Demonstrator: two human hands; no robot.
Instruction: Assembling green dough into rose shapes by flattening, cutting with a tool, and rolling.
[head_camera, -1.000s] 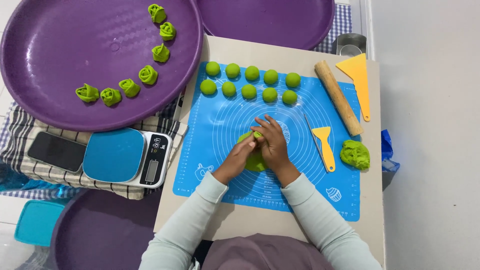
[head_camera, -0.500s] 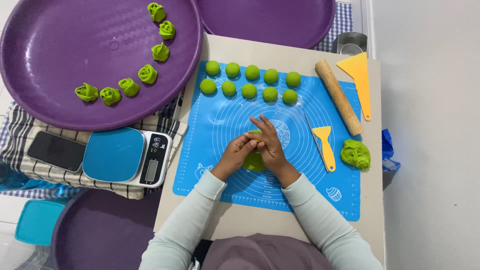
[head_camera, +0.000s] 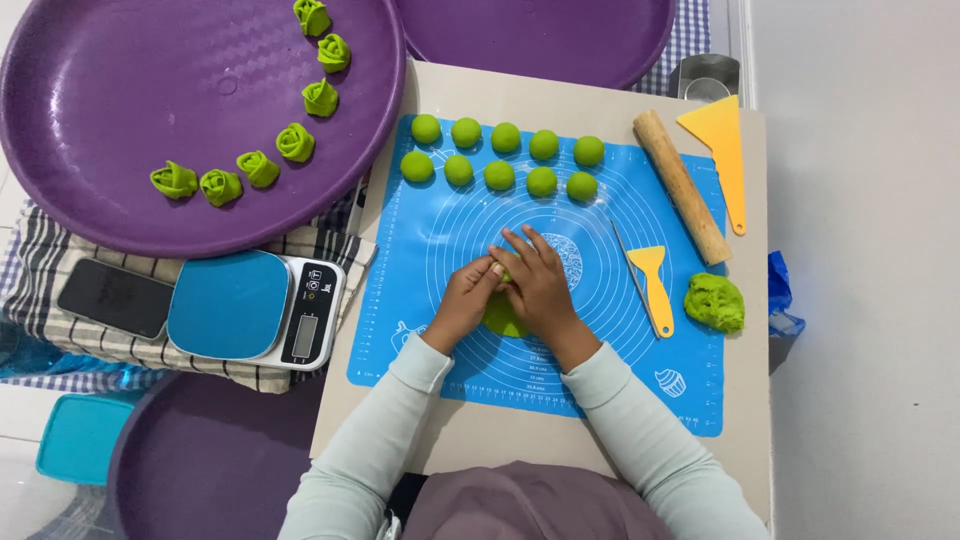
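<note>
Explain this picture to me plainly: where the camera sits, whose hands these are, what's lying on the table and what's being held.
The camera sits on a person's head and looks straight down at their own two bare hands. The left hand and right hand meet over a flat piece of green dough on a blue baking mat. Ten green dough balls sit in two rows at the mat's far edge. To the right lie a wooden rolling pin, two yellow scrapers and a lump of dough. A purple tray on the left holds seven folded dough rosettes, above a kitchen scale.

Bright green dough balls (head_camera: 500, 155) on blue mat (head_camera: 450, 235) with white rings. Purple tray (head_camera: 130, 110), yellow scraper (head_camera: 652, 285), grey striped cloth (head_camera: 50, 270), pale green sleeves (head_camera: 640, 440).
</note>
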